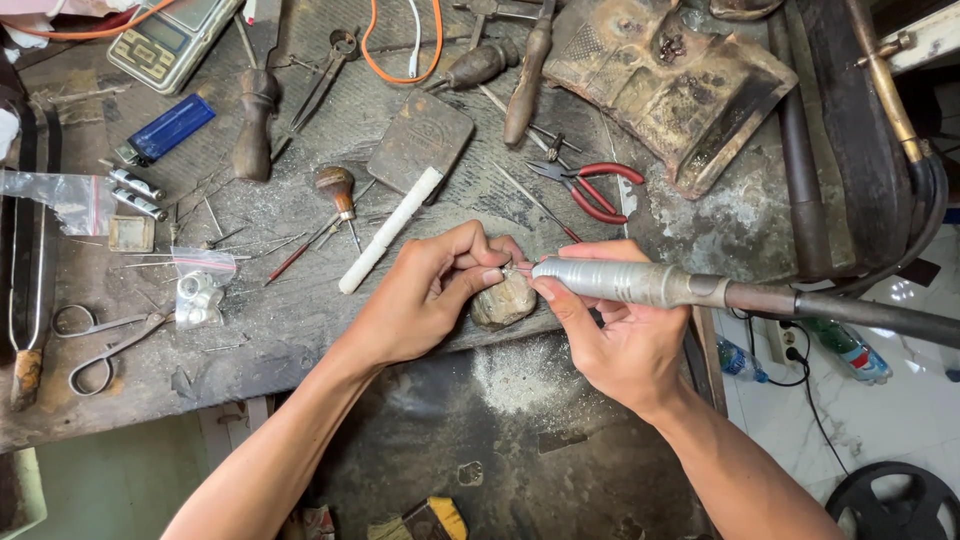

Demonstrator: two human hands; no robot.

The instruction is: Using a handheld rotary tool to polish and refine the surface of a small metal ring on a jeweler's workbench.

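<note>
While my left hand [425, 295] pinches a tiny metal piece [508, 269] against the worn bench peg [503, 300], my right hand [615, 335] grips the rotary handpiece [625, 282] like a pen.
Small, stiff and probably slippery, the piece needs a tight fingertip hold at its edges; pliers [590, 187] lie beyond on the dusty surface [270, 330].

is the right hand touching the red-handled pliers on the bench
Apart. The head view shows the right hand gripping the metal rotary handpiece, with bare bench between it and the red-handled pliers.
</note>
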